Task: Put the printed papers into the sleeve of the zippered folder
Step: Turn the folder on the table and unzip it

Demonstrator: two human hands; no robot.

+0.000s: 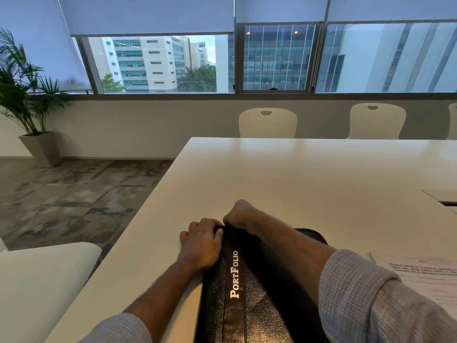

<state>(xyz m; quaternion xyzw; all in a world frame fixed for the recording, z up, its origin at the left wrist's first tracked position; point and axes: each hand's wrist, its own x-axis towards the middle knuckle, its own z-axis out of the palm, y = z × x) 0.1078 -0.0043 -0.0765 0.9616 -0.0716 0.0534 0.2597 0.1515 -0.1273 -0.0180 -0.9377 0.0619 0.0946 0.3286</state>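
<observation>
Spanning most of the view, the long white table (309, 174) carries everything the task needs, and very little of the job looks done. At its near edge lies the black leather zippered folder (257, 298) with "PortFolio" lettered in white along a glossy band, and it appears closed, so no sleeve is showing. To its right, at the near right edge of the table, the white printed papers (427, 276) lie flat, apart from both hands and partly hidden by a grey sleeve. The left hand (201, 245) rests flat on the folder's far left corner, pressing it down with no closed grip. The right hand (238, 215) is fisted at the far edge, its grip narrow and seemingly pinching a zipper pull, though the pull is hidden. Unzipping, opening and loading the papers all remain.
</observation>
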